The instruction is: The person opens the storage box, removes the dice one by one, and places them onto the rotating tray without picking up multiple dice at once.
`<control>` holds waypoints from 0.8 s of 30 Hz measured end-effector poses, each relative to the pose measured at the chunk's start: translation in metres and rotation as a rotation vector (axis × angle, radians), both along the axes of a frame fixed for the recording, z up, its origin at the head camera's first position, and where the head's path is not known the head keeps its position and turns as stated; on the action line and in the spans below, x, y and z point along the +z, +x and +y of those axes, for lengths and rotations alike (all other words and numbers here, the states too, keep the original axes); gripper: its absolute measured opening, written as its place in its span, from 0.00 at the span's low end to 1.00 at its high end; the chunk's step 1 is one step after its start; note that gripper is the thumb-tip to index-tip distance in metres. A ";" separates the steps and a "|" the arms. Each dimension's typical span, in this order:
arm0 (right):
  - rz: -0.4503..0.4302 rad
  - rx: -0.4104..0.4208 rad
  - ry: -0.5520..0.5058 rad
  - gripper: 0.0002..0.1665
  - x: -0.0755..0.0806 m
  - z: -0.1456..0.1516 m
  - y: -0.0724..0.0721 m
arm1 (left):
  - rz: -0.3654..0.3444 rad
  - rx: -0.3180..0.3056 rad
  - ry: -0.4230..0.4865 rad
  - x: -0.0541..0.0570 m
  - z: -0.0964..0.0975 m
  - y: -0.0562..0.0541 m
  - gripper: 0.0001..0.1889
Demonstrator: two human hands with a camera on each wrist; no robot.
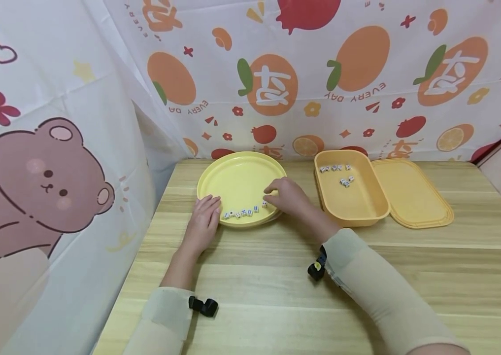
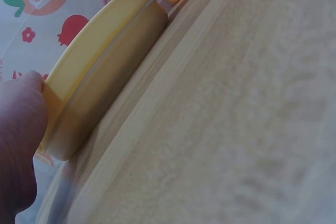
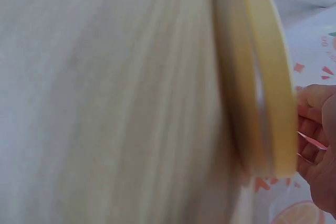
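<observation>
On the far left hangs a cloth [image 1: 68, 172] with a bear on it. Next comes my left hand [image 1: 201, 224], lying at the left edge of the yellow tray [image 1: 243, 180], fingers close together, fairly straight and reaching over the rim. The left wrist view shows my thumb side against that rim and, seen edge-on, a duller lower band [image 2: 118, 69] under the bright upper one, with a pale seam between; from my head I see mostly the tray's floor.

Only the head view shows the dice [image 1: 243, 213]: seven small ones, white with dark pips, curving along the tray's near side. The rightmost die [image 1: 264, 204] sits a little apart, just beside my right thumb.

My right hand [image 1: 289, 197] is over the tray's right edge, fingers bent, thumb and forefinger near each other. The right wrist view has these fingers curled behind the rim, which hides their tips, so I cannot tell whether they pinch anything.

Right of that, the orange box [image 1: 356, 202] holds more dice toward its far end, and its lid [image 1: 418, 195] lies flat beside it on the table [image 1: 250, 291]. The left wrist view catches only a corner of the box.
</observation>
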State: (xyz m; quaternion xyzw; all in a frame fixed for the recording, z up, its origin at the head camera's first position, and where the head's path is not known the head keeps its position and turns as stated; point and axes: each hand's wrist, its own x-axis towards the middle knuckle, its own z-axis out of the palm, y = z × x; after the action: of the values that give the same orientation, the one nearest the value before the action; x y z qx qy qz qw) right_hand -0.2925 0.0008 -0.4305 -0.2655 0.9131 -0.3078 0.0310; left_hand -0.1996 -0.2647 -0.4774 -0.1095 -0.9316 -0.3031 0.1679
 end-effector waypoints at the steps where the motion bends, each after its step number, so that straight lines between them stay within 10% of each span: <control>1: -0.003 -0.005 -0.015 0.15 0.003 0.003 0.000 | -0.001 0.001 0.000 0.000 0.000 0.000 0.20; 15: 0.012 -0.163 -0.125 0.17 0.047 0.081 -0.027 | 0.005 0.002 0.001 -0.001 0.000 0.001 0.20; 24: 0.010 -0.322 -0.038 0.17 0.036 0.143 -0.050 | 0.010 -0.003 -0.010 -0.002 0.001 -0.001 0.20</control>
State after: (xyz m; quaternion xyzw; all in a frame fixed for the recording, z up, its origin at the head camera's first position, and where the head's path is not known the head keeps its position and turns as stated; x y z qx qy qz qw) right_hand -0.3423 0.1440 -0.3943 -0.1179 0.9381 -0.3246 -0.0281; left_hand -0.2006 -0.2637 -0.4791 -0.1131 -0.9322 -0.2979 0.1718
